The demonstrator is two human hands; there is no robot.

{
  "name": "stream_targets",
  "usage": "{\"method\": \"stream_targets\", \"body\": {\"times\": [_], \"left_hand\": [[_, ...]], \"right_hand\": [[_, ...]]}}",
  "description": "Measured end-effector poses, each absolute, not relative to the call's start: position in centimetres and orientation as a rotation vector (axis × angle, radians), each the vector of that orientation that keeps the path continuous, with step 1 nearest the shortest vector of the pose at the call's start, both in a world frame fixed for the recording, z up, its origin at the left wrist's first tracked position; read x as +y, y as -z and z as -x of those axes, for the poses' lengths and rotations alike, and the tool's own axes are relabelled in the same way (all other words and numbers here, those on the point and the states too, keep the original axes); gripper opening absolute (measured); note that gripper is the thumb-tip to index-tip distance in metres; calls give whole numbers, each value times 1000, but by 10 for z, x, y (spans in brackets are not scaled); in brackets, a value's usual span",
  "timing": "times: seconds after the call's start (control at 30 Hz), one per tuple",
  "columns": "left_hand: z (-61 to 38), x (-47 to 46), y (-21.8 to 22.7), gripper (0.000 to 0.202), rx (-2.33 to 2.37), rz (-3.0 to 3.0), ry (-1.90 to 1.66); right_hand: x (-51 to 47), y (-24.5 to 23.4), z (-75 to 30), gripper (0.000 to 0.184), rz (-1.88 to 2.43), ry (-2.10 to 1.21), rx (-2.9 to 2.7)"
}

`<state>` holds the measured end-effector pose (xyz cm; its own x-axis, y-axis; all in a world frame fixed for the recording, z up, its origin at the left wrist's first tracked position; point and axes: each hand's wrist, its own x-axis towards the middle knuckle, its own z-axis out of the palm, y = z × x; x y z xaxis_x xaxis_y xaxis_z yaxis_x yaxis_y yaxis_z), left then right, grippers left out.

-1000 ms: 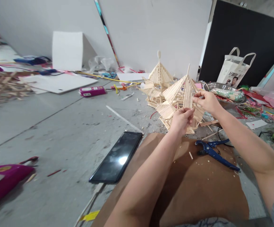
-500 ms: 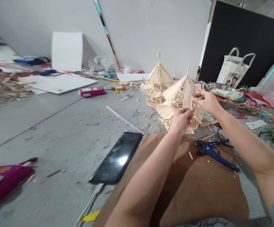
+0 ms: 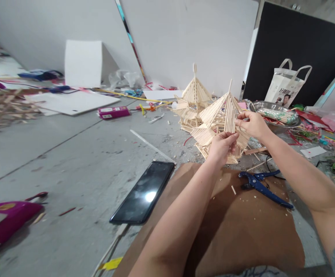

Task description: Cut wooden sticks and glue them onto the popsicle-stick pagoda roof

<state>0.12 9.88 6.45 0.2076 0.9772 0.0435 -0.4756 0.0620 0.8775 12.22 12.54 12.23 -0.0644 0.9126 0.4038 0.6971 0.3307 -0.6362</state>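
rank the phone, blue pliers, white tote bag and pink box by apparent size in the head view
1. phone
2. white tote bag
3. blue pliers, longer than the bag but thin, so close
4. pink box
Bag and box sit far off; true sizes unsure.

The left hand (image 3: pixel 221 148) covers the lower middle of the stick model (image 3: pixel 210 115). The left edge cuts off the pink box (image 3: pixel 5 219) and the blurred pile of sticks (image 3: pixel 5 107). The print on the bag (image 3: pixel 285 86) is too small to read.
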Motion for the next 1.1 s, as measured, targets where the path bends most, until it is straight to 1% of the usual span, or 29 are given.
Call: {"method": "stream_targets", "body": {"times": [0.2, 0.67, 0.93, 1.1], "left_hand": [[1, 99, -64, 32, 694, -923, -1226], [0, 101, -63, 32, 683, -911, -1235], [1, 100, -63, 31, 696, -914, -1212], [0, 100, -62, 28, 679, -897, -1182]], "right_hand": [[124, -124, -121, 21, 1433, -372, -1812], [125, -123, -120, 18, 1420, -346, -1816], [127, -115, -129, 24, 1318, -421, -1759], [118, -111, -143, 23, 1320, -403, -1718]]}}
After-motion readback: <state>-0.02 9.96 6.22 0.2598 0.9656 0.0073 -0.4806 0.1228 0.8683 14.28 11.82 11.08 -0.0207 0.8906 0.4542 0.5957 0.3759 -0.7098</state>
